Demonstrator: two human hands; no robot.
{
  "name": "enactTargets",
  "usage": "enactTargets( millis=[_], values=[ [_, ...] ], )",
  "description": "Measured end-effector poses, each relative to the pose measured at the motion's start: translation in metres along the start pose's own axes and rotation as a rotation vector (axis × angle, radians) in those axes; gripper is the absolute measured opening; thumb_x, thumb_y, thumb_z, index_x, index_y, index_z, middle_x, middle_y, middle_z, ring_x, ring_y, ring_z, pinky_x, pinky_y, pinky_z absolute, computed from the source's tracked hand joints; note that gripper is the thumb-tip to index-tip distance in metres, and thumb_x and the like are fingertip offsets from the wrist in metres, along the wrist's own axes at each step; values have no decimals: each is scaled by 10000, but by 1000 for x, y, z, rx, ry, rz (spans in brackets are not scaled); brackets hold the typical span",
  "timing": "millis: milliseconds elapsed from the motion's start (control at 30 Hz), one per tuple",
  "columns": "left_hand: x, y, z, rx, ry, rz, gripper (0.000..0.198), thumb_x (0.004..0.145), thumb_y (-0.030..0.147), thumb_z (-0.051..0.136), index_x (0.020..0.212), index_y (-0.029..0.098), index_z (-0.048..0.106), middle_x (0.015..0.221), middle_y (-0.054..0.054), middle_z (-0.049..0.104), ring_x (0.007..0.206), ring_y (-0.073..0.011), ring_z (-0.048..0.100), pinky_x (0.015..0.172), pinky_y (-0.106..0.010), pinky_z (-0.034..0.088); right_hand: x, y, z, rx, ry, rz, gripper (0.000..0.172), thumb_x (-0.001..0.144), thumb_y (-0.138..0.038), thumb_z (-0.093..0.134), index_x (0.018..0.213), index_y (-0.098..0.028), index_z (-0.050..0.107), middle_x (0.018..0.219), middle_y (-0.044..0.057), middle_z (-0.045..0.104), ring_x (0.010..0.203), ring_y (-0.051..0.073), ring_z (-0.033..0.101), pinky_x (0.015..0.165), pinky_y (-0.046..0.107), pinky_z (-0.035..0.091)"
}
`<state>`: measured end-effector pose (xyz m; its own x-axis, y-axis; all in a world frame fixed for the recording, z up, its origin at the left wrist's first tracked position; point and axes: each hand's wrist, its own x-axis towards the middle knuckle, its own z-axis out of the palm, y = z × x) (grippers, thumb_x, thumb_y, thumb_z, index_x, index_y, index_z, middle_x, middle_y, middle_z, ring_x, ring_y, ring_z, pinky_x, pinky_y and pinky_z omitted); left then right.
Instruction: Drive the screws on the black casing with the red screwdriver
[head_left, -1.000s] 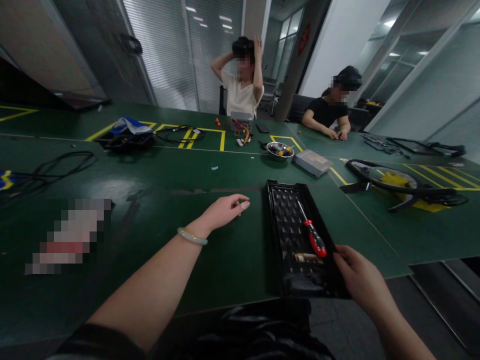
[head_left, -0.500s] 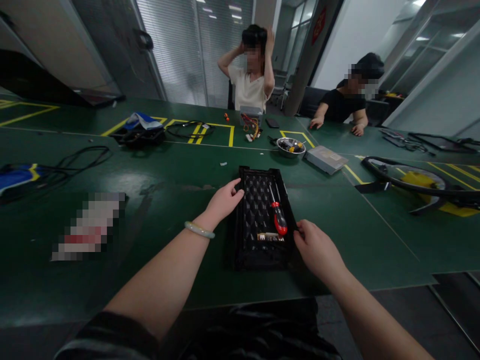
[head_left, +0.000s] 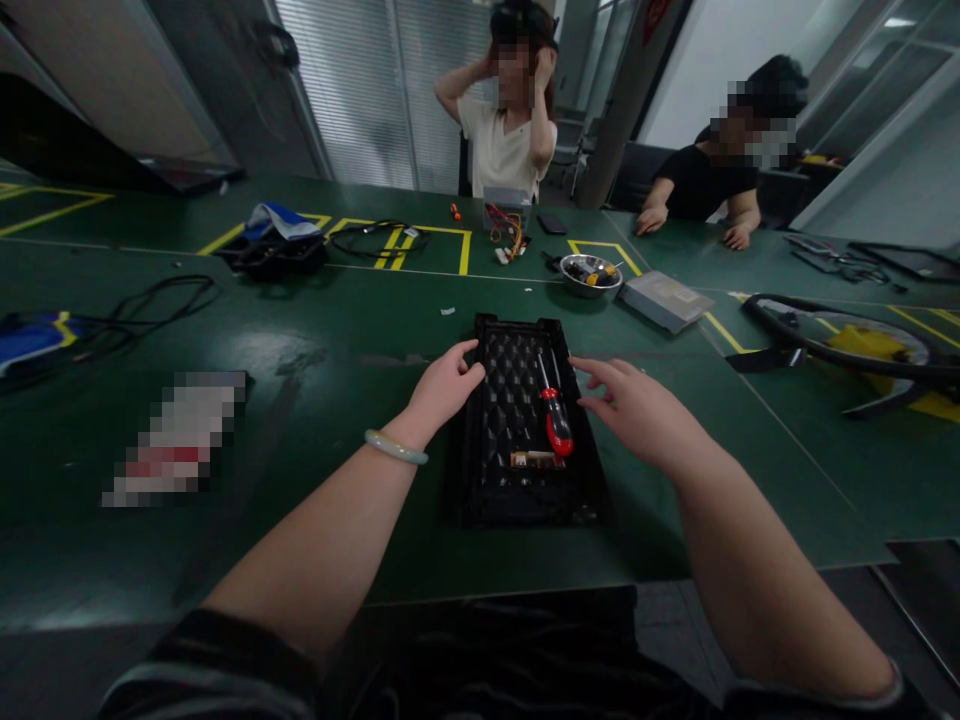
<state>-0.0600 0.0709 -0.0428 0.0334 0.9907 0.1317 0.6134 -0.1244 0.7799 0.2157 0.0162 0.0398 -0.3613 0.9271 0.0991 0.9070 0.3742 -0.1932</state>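
Note:
A black open tray with a bumpy, quilted-looking floor lies lengthwise on the table in front of me. My left hand, a pale green bangle on its wrist, holds the tray's left wall near the far end; its outer fingers are mostly hidden. By the upper right wall is my right hand, index finger stretched forward and thumb apart, with nothing held. Inside the tray lies a red and black screwdriver, its shaft pointing away from me. Near its handle end sits a small strip of metallic parts, too small to make out.
Beyond the tray stand a metal bowl of tools, a grey flat box and a clear box with coloured wires. A wheel-like black ring lies right. Cables are left. Two people sit opposite.
My right hand has moved forward along the tray's right side, its fingers now more spread. My left hand keeps its place on the left wall. The view has tipped slightly down.

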Motion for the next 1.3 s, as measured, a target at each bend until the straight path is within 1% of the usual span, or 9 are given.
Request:
enactTargets(
  millis=[67,133,267,400,500,667,967,1167,1300],
  values=[
    [0,-1,0,-3,-2,0,541,902,349,530,1421,199,488,743,20,557,661,-135,521,655,-276,393,14,0,0,-76,-60,-186,469,901,-132,484,1310,-327,603,1110,52,596,1006,236,586,917,416,476],
    [1,-2,1,-5,-1,6,535,904,349,529,1416,198,493,738,22,553,657,-134,518,651,-275,390,22,0,6,-126,-126,-333,508,859,-36,446,1178,-344,694,1098,48,578,1014,225,562,923,407,464],
    [0,-3,2,-5,11,26,522,898,331,533,1403,202,503,736,22,552,651,-133,507,635,-271,385,21,2,22,-140,-147,-450,496,816,-13,496,1122,-333,720,1098,70,550,1000,227,535,897,389,462],
    [0,-3,3,-11,14,14,524,899,327,535,1406,201,495,730,22,553,639,-132,498,637,-278,389,19,5,25,-186,-112,-466,430,846,-59,515,1114,-330,714,1104,79,560,995,247,533,874,407,463],
    [1,-3,3,-11,8,0,530,903,322,533,1416,201,483,729,19,554,635,-132,492,638,-283,388,20,6,22,-184,-100,-470,386,856,-68,522,1089,-310,712,1179,75,575,1046,258,544,895,417,457],
    [1,-3,3,11,7,17,516,905,337,537,1404,213,497,713,31,543,637,-131,501,642,-285,385,20,7,22,-129,-122,-478,351,884,-64,491,1088,-281,679,1264,35,615,1085,236,581,933,404,448],
    [3,-6,4,38,29,27,509,904,340,544,1396,210,516,720,24,573,655,-137,525,660,-290,403,20,11,22,-71,-109,-488,387,839,-25,510,1073,-279,685,1266,16,648,1120,219,606,985,387,441],
    [2,-4,5,44,26,14,512,925,381,536,1407,213,505,747,6,609,675,-146,543,664,-297,405,24,18,23,-43,-119,-429,425,798,-4,505,1061,-287,683,1292,1,633,1131,217,619,993,387,461],
    [0,-1,5,84,28,29,512,939,438,517,1397,208,509,764,-4,610,699,-155,556,674,-300,415,25,20,27,-35,-129,-351,427,830,-29,480,1082,-308,681,1348,-15,594,1088,203,647,917,364,513]
  ],
)
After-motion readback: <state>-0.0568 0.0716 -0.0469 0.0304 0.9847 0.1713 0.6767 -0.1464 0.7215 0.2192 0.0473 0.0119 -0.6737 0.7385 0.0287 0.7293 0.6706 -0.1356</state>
